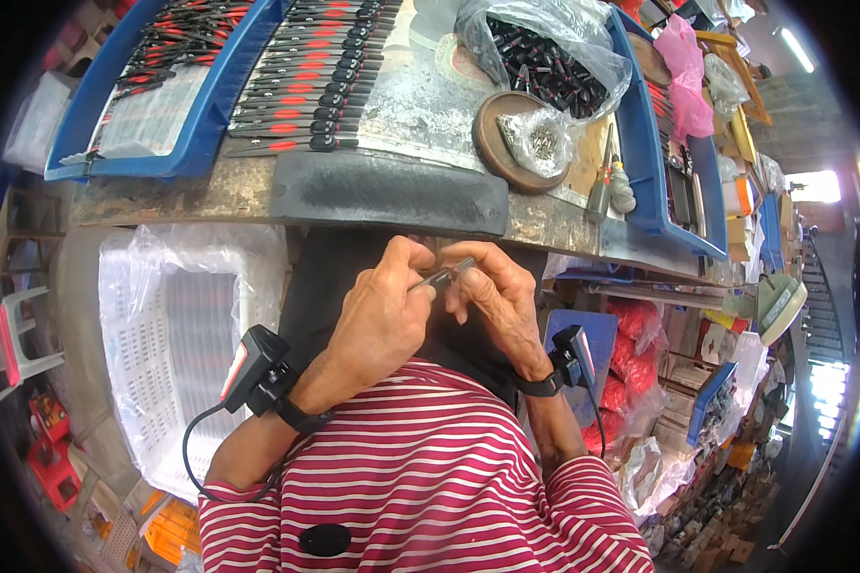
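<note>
Worn grey workbench (420, 86) across the upper view; scuffed front edge, faced midway by a long black strip (387, 196). Bare patch of bench top between a row of slim black-and-red pointed tools (301, 127) and the items at right. Narrow open gap between bench edge and torso, over dark cloth.

Left, below the edge: white perforated plastic basket (134, 382), lined with clear plastic; further contents unclear. Blue plastic left-hand tray (225, 110): jumbled black-and-red tools, clear plastic pieces. Blue plastic right-hand tray (637, 143): red and dark slim items. Clear plastic bag (597, 48): many small black parts. Round brown wooden dish (484, 143): small clear bag (554, 143) of tiny metallic pieces.

Left hand (387, 310): thumb and curled fingers pinching a slim grey rod-like part (441, 277). Right hand (497, 286): thumb and forefinger closed on its upper end. Part: shiny, tilted up rightward, between both hands, just before the bench edge; finer detail too small to tell.
</note>
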Tool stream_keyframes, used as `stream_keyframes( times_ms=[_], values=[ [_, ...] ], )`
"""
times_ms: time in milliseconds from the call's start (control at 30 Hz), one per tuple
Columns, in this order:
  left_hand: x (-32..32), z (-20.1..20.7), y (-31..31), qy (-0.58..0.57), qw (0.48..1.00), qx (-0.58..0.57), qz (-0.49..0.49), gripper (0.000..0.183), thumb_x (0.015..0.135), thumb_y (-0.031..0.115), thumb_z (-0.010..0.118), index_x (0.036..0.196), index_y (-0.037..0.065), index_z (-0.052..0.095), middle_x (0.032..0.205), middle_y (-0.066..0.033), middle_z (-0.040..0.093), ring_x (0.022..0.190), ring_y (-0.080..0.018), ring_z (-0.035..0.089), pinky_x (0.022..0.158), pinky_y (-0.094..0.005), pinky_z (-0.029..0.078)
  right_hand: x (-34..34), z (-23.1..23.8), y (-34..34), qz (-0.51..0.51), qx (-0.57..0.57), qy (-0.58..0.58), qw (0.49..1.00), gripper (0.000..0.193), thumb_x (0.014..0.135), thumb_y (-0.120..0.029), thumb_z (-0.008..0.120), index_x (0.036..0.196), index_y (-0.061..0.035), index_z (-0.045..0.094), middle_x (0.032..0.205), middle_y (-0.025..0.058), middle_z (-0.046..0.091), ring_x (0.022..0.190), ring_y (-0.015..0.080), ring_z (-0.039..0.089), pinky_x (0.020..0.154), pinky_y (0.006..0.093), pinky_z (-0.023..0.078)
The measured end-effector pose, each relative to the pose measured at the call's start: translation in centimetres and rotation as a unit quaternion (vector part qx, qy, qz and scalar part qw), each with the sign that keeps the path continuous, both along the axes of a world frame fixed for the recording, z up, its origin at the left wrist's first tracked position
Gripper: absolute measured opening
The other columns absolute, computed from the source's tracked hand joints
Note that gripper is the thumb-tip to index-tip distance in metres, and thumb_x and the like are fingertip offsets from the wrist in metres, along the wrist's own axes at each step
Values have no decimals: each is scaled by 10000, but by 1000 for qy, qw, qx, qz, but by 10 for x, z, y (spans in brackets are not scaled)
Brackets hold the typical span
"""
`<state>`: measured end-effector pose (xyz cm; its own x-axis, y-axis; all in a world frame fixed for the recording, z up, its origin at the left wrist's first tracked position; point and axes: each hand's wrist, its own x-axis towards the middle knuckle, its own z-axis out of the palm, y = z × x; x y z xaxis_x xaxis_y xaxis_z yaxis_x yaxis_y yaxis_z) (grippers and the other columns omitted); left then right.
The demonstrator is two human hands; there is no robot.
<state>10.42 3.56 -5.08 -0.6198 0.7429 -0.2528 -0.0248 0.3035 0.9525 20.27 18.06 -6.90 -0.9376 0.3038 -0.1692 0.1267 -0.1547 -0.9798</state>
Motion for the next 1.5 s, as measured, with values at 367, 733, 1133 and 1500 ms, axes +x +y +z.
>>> stream_keyframes(
  times_ms=[367,733,1133,1500],
  values=[
    [-25,12,-12,-132,987,63,-64,312,830,-3,448,1130,-78,408,617,-82,546,586,-137,516,578,-293,432,-22,38,3,89,565,176,801,326,667,-109,745,985,-96,673,989,66,578,924,273,537,794,385,441],
    [-59,34,-19,43,997,33,-58,387,805,-19,505,1191,-22,487,798,-130,646,738,-182,620,688,-298,478,-68,58,6,168,609,249,734,371,608,-8,631,977,-20,591,930,84,553,695,236,526,574,336,441],
    [-104,45,-51,284,940,36,183,371,809,-50,507,1176,-15,546,978,-152,657,930,-230,638,806,-306,482,-168,48,53,15,653,229,721,169,706,9,640,836,-38,543,788,106,489,742,297,533,625,387,432],
    [-164,82,-91,181,963,45,192,244,847,24,453,1027,-68,590,770,-118,652,738,-153,626,693,-268,485,-270,28,63,-25,662,196,723,87,717,-17,624,779,-39,567,797,112,530,789,313,566,662,419,444]
  ],
)
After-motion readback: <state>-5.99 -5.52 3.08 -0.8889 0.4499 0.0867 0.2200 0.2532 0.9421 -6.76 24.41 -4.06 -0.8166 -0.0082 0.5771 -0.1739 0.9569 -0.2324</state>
